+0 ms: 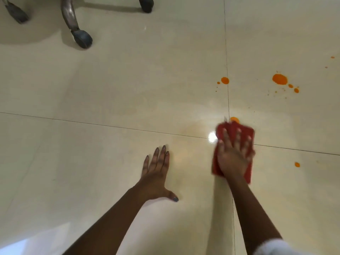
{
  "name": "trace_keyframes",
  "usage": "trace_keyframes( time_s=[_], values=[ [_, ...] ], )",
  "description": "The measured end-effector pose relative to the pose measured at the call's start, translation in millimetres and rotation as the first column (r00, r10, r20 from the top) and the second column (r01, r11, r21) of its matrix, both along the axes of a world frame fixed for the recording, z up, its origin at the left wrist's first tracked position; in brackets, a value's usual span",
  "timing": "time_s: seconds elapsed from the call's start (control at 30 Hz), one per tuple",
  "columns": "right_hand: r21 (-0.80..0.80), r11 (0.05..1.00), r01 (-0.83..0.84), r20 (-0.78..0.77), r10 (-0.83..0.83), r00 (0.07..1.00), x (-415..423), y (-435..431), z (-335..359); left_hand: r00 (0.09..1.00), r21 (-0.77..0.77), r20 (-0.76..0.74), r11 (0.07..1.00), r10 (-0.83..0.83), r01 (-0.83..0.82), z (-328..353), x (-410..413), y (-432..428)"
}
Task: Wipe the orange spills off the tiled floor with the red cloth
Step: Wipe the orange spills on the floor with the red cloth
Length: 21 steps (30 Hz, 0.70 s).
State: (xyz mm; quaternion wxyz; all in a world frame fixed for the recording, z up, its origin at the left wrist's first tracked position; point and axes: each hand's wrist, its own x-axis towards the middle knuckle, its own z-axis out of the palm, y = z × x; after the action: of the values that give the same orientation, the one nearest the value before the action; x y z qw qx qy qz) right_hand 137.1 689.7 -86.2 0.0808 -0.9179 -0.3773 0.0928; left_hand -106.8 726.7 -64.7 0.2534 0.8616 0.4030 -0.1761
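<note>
My right hand (234, 153) presses flat on the red cloth (244, 130), which lies on the cream tiled floor (128, 85) where two grout lines cross. An orange spill (235, 119) shows just beyond the cloth's far edge. Farther off lie a small orange spot (225, 80), a larger orange blot (279, 79) with several droplets trailing right, and a lone orange drop (297, 164) to the right of the cloth. My left hand (156, 173) rests flat on the floor, fingers spread, holding nothing.
Metal chair legs with dark castor wheels (82, 38) stand at the far left, with another wheel (146, 4) at the top edge. A bright light glare (212, 137) sits on the tile just left of the cloth.
</note>
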Motion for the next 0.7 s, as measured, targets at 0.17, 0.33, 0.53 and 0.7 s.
trace_keyframes(
  time_s=[0.17,0.33,0.53,0.7],
  values=[
    [0.013,0.907,-0.421,0.019,0.421,0.907,-116.9,-33.8,1.0,1.000,0.026,-0.012,1.000,0.002,-0.002,-4.2,0.8,1.3],
    [-0.031,0.961,-0.273,0.092,0.275,0.957,-4.7,50.9,1.6,1.000,0.007,0.024,1.000,0.009,-0.009,-0.3,-1.0,-0.2],
    [0.031,0.997,-0.067,0.022,0.066,0.998,-66.3,-51.3,1.1,0.999,-0.029,-0.032,0.999,0.041,-0.042,3.2,4.3,-1.9],
    [-0.078,0.886,-0.457,0.050,0.461,0.886,-22.2,48.6,6.5,0.994,0.033,-0.046,0.995,0.099,-0.098,9.1,30.3,-10.0]
  ],
)
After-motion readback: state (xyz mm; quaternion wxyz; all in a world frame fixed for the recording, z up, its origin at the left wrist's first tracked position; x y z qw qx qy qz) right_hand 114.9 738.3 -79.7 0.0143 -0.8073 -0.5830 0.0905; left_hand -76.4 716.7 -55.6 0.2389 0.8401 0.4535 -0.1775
